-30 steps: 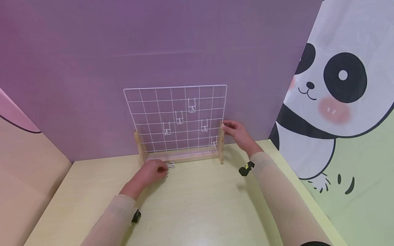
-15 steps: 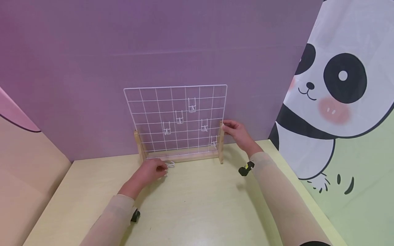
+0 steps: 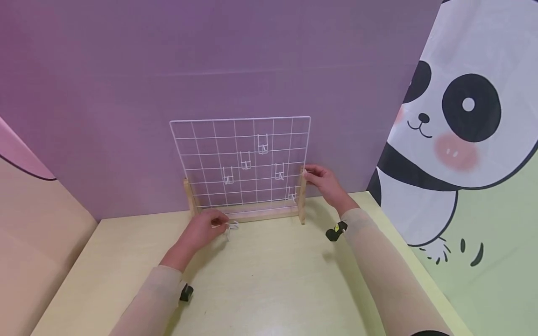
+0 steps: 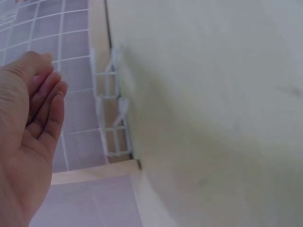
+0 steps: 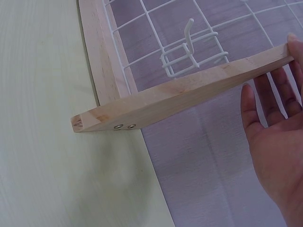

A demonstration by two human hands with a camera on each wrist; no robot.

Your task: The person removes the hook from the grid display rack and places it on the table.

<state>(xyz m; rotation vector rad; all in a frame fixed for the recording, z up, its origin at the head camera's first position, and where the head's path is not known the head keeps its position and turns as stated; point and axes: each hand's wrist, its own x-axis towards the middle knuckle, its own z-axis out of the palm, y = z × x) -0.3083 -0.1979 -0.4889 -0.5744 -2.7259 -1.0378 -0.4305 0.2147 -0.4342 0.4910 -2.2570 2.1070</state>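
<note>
A white wire grid panel (image 3: 210, 140) stands upright in a wooden stand (image 3: 260, 215), with several white wire hooks (image 3: 279, 173) hung on it. My right hand (image 3: 329, 186) grips the stand's right upright (image 5: 184, 94) near its top, the thumb at its front edge and the fingers behind. My left hand (image 3: 206, 228) is at the lower left of the grid, its fingers loosely curled and nothing seen between them. Beyond its fingertips, two loose wire hooks (image 4: 112, 127) lie by the stand's base bar, partly overlapped by the hand in the head view.
The pale wooden table (image 3: 269, 280) spreads out in front of the stand. Close behind it rises a purple backdrop (image 3: 252, 60). A panel with a panda picture (image 3: 462, 140) borders the table on the right.
My left hand has shifted a little up and away from the table's front, showing more of the loose hooks by its fingertips. My right hand stays on the upright.
</note>
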